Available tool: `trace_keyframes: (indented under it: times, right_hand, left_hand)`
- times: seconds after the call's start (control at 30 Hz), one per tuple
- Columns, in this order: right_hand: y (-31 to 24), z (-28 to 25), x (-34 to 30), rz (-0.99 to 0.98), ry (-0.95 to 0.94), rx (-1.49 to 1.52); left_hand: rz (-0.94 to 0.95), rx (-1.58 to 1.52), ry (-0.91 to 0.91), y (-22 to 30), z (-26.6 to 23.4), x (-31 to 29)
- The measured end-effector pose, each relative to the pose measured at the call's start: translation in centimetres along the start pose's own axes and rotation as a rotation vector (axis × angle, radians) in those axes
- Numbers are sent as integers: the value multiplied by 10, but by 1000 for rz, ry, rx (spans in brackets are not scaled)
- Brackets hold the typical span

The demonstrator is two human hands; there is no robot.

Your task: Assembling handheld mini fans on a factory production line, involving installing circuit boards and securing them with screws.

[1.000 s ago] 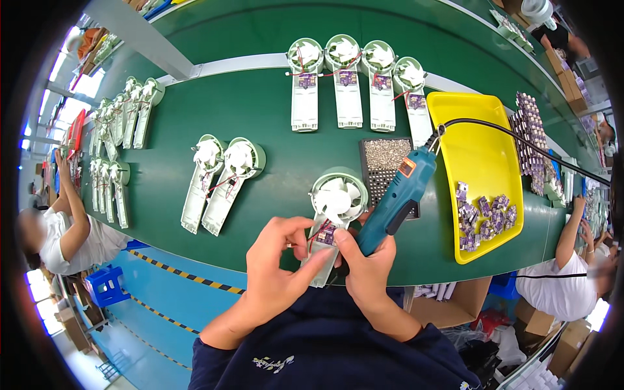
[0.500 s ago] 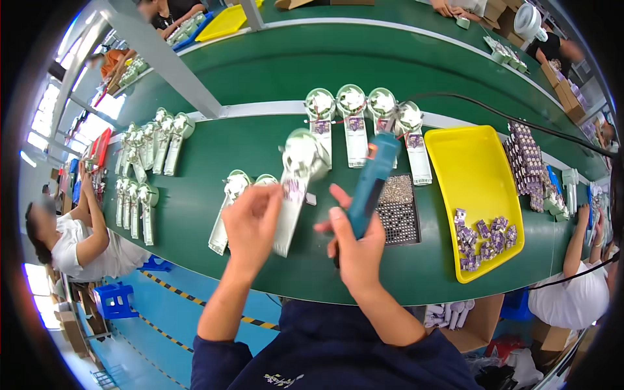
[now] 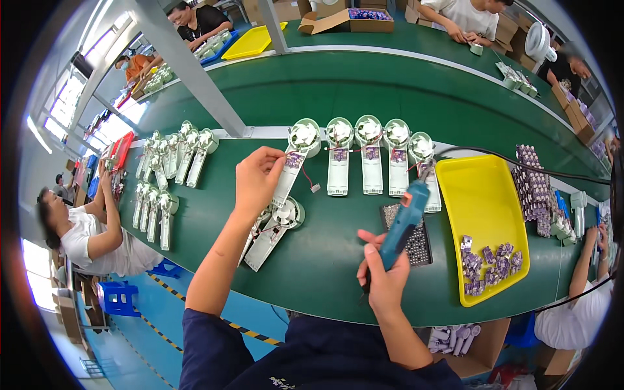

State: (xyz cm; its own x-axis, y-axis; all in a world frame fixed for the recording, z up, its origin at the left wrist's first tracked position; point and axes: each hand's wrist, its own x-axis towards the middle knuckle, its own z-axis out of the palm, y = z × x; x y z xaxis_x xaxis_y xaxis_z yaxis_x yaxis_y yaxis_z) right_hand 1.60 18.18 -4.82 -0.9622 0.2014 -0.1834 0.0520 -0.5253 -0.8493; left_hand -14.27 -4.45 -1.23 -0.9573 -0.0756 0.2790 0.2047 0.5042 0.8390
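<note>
My left hand [image 3: 259, 182] pinches the edge of a pale green handheld fan half [image 3: 284, 184], its round head pointing away from me. A purple circuit board [image 3: 296, 158] sits in its handle, and a red wire ends in a white plug [image 3: 316, 188] beside it. My right hand [image 3: 388, 279] is wrapped round a teal electric screwdriver [image 3: 404, 224], whose tip points up near the rightmost fan of a row. Other open fan halves [image 3: 372, 170] stand in that row to the right. Below my left hand lie more fan halves [image 3: 265, 246], partly covered by my forearm.
Right of the screwdriver is a black screw tray [image 3: 421, 252], then a yellow tray [image 3: 448, 195] holding purple boards. Stacked boards [image 3: 533, 188] lie farther right. A black cable [image 3: 507, 158] crosses behind the yellow tray. More fans [image 3: 195, 162] stand at left; co-workers sit around the bench.
My left hand has carried the fan half away from me to the left end of the row. My right hand has moved right with the screwdriver. The view has shifted too.
</note>
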Motion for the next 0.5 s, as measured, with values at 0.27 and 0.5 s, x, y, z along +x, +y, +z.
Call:
trace_keyframes:
  times: [0.27,0.5]
  right_hand:
    - [-7,2,-8,61,-121,-175]
    - [-46,-88,-27,-145,187,-693]
  left_hand:
    - [22,60,-73,-22,-14,-3]
    - [-7,-48,-190,-36,-13,4]
